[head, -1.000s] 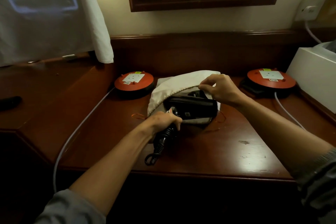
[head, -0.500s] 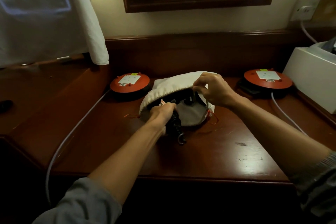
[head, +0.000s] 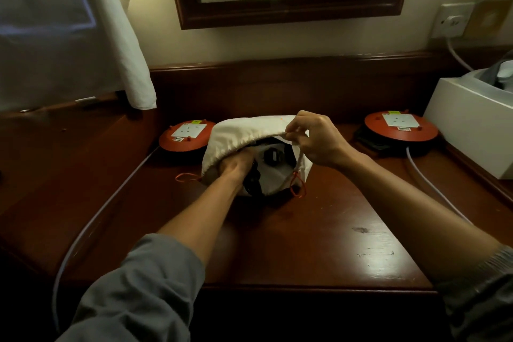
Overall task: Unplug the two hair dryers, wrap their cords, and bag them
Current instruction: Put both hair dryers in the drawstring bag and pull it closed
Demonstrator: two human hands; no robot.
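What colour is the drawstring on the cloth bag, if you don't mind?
Orange-red, looping out of the cream bag on both sides; drawstring clearest in the head view.

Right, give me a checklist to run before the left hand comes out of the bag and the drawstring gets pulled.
1. Bag mouth held open by right hand: ok.
2. Hair dryer inside the bag: ok.
3. Cord fully inside: not ok, a dark loop lies at the mouth.
4. Left hand released its load: cannot tell, fingers hidden in the bag.
5. Orange drawstring free to pull: ok, loose on the desk.
6. Second dryer bagged: cannot tell.
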